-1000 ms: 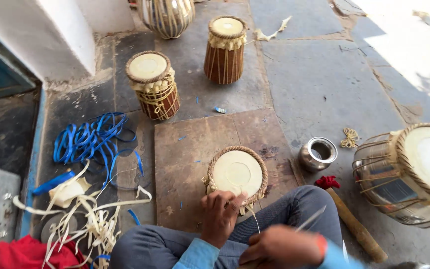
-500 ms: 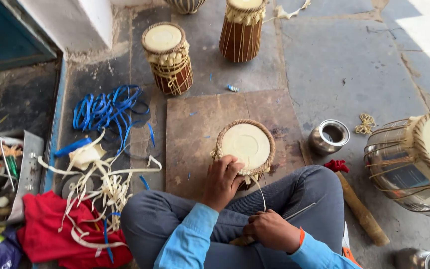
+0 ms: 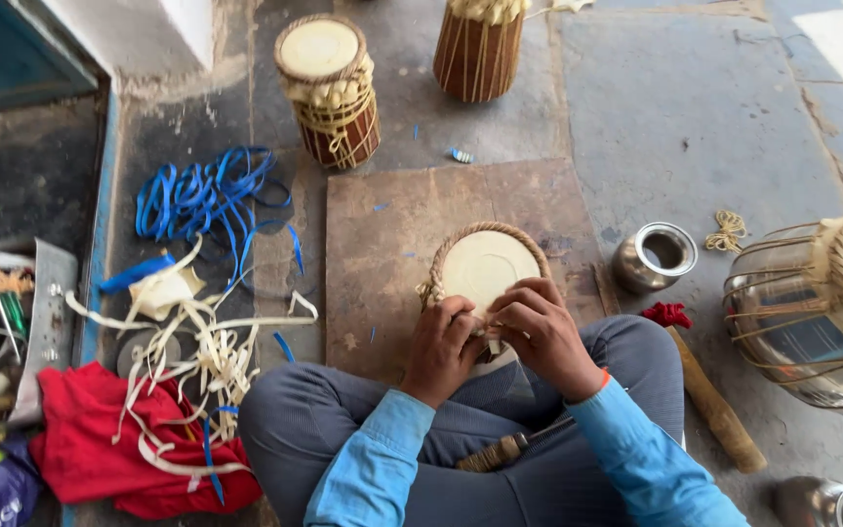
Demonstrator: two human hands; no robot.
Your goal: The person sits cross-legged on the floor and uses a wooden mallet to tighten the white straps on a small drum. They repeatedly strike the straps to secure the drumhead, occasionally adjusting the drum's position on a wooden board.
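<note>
stone floor carries all | brown board flat at centre | small drum stands on board's near edge, skin up | left hand clenched on drum's near-left rim | right hand grasping near-right rim | steel cup off board's right edge | blue straps off its left edge

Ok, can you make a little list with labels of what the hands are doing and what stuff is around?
Left hand: grips near rim of the small drum
Right hand: grips the same rim, beside the left
Drum rests on: brown board
On lap: wrapped-handle tool
Left side: blue strips, pale strips, red cloth
Right side: metal cup, large metal drum
Behind: laced wooden drum
</note>
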